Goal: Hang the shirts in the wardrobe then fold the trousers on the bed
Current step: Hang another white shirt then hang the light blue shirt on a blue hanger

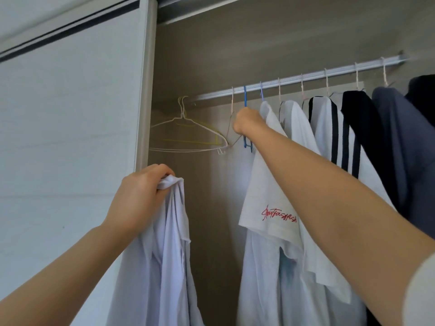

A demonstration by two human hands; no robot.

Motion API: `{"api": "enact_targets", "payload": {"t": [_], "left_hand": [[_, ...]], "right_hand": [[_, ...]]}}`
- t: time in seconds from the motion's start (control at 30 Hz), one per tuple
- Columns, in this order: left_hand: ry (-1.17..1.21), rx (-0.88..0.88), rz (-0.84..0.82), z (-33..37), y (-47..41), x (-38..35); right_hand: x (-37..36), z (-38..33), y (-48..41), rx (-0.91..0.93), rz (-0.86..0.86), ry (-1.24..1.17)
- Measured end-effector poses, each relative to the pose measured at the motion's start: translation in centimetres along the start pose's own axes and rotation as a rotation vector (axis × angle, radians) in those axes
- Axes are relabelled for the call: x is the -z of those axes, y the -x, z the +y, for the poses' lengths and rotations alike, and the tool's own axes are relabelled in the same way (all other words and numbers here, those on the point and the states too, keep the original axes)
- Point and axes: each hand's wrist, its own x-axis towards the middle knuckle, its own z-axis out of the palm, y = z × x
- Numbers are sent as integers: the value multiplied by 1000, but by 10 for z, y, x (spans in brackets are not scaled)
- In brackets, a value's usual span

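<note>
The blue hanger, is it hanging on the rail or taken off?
On the rail: the blue hanger hooks over the rail, and the right hand grips it just below the hook.

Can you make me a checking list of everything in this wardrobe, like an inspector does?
Surface: no bed or table in view; the rail carries the hangers.
Job's things: pale shirt held up off the rail; blue hanger hooked on the rail; trousers not in view.
Clutter: empty wire hangers at the rail's left end; hung clothes to the right.
Hands: left hand grips the pale shirt's bunched top; right hand grips the blue hanger.
Cables: nothing seen.
Surroundings: white sliding door at left; brown back wall inside the wardrobe.
</note>
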Motion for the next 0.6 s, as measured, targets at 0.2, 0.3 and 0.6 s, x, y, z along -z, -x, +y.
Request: {"api": "enact_targets", "payload": {"t": [0.2,0.3,0.6], "left_hand": [[-18,-57,17,-2,0,0],[-15,-92,10,-3,1,0],[-30,-124,-7,-6,3,1]], "right_hand": [[-6,9,-9,35,28,21],[-4,11,-10,31,58,-4],[10,16,-10,56,160,-102]]}}
